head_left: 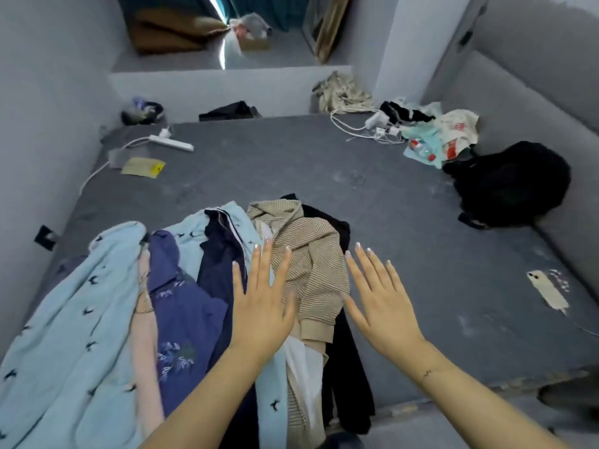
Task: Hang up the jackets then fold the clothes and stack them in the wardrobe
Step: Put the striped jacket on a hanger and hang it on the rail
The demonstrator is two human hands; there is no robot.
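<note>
A heap of clothes lies on the near edge of the grey bed. It holds a light blue garment with small dark prints, a purple floral top, a navy jacket, a beige striped top and a black garment. My left hand is held flat with straight fingers over the navy and beige pieces. My right hand is spread flat just right of the beige top, above the bed. Neither hand holds anything.
A phone lies on the bed at right. A black bag sits against the padded headboard. Chargers, cables and bags clutter the far right corner. A white power strip and a yellow tag lie far left.
</note>
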